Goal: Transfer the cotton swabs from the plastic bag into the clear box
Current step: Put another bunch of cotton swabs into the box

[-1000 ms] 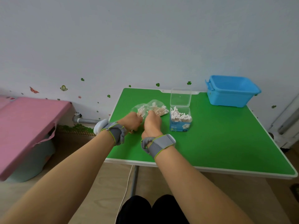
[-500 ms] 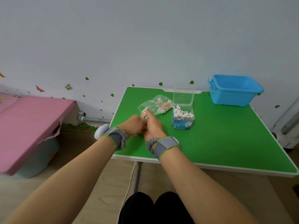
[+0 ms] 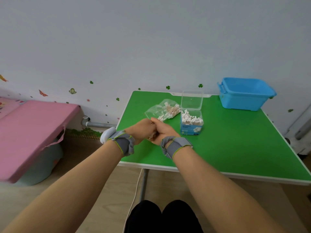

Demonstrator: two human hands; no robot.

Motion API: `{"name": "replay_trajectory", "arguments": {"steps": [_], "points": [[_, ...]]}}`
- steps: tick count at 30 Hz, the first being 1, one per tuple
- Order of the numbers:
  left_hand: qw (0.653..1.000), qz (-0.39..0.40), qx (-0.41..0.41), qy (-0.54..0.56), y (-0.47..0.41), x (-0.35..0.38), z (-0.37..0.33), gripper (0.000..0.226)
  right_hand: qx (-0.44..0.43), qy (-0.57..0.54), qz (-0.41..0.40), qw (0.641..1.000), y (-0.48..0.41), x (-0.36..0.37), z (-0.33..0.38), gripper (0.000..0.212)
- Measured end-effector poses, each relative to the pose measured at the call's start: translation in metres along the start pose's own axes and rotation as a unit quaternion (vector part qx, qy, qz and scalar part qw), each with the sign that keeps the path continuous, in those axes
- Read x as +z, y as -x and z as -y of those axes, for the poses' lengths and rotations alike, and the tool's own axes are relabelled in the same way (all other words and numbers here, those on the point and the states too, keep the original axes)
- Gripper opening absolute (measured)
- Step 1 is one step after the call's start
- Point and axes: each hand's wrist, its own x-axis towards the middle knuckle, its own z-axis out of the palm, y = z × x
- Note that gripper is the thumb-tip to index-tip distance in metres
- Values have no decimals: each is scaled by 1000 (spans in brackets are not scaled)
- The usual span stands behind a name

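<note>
The plastic bag (image 3: pixel 157 109) is seen as thin, clear, crinkled film with a slight gloss. The cotton swabs (image 3: pixel 170 111) are made of pale wooden sticks tipped with fluffy white cotton. The clear box (image 3: pixel 191 101) is formed of hard, smooth, transparent plastic. The table (image 3: pixel 235 140) is finished in matt green. The blue bin (image 3: pixel 245 96) is moulded in smooth plastic. Grey cloth wrist bands (image 3: pixel 123 144) are worn.

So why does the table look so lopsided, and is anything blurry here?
Head view: the wide-angle lens skews the green table; lighting is soft and even, with only faint shadows; the pink mat looks smeared at its near corner, while the cotton swabs in the clear box look sharp.
</note>
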Motion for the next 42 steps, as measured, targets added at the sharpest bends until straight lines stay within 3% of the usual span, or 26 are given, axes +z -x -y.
{"name": "replay_trajectory", "arguments": {"steps": [5,8,11,16,20,24,28,35,42], "points": [[996,-65,-13,-65,-12,1,-1,40,3,-45,29,999,-1,-5,2,27],[977,-153,-4,-149,-14,-5,0,41,-4,-54,48,997,1,-6,2,28],[959,-233,31,-156,-18,-9,5,33,-2,-83,58,995,2,-10,2,36],[990,-140,18,19,-33,-10,7,21,30,-109,86,990,5,-19,0,34],[988,-78,-8,130,-39,-3,7,26,69,-99,109,987,11,-25,1,27],[973,-88,-24,211,-43,-1,8,16,104,-35,154,982,17,-32,0,34],[952,-99,-42,286,-47,-2,9,27,110,22,176,978,22,-34,0,37],[914,-142,-61,374,-51,-8,11,18,111,83,199,970,28,-37,-1,34],[873,-31,-121,471,-47,-7,8,13,114,95,181,972,30,-42,0,34]]}}
